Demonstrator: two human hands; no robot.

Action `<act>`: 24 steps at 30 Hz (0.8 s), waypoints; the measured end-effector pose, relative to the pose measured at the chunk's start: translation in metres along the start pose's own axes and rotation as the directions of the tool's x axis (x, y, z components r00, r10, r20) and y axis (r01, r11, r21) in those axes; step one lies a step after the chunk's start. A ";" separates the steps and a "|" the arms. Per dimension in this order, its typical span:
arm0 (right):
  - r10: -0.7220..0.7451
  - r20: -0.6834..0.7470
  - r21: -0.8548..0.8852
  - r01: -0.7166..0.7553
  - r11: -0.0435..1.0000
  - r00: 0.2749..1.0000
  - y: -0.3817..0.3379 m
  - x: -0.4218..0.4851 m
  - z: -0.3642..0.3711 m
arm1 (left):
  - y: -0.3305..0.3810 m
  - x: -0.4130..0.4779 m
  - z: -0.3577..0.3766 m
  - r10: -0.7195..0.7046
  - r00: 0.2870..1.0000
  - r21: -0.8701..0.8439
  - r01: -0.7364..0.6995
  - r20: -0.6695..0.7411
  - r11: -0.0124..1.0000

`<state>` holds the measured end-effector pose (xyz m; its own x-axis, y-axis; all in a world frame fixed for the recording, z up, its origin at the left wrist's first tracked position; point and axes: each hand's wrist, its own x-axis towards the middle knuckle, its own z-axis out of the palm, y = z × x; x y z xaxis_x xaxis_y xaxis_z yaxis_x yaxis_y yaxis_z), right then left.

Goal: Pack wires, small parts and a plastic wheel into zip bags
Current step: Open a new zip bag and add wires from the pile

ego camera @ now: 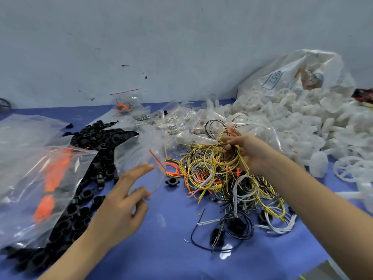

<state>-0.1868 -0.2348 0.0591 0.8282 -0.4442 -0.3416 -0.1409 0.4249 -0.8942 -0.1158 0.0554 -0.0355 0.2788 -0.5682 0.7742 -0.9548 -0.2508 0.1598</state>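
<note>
Yellow wires (228, 158) sit pinched in our right hand (248, 152), lifted off the tangle — our left hand (123, 199) fingers a zip bag (139, 156)'s mouth, readying it.

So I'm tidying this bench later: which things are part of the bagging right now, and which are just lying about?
In the job:
- right hand gripping yellow wires
- left hand holding the small zip bag
- white plastic wheels

Lying about:
- black rings
- bag of orange parts
- big white sack
</note>
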 end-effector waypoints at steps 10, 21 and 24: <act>-0.420 0.091 0.216 0.394 0.894 0.903 -0.029 -0.030 0.016 | 0.002 0.001 0.003 0.060 0.987 0.051 -0.053 -0.150 0.997; -0.366 0.514 -0.795 0.271 -0.543 0.776 -0.004 -0.015 -0.031 | -0.001 -0.002 0.008 0.016 0.991 0.114 -0.001 -0.130 0.993; -0.421 0.425 -0.875 0.243 -0.419 0.802 0.011 -0.012 -0.044 | 0.005 -0.001 0.005 0.043 0.994 0.095 -0.033 -0.100 0.995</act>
<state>-0.2221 -0.2598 0.0408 0.9535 -0.2000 0.2253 -0.2140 -0.9761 0.0389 -0.1199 0.0505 -0.0385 0.2259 -0.4969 0.8379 -0.9495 -0.3047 0.0753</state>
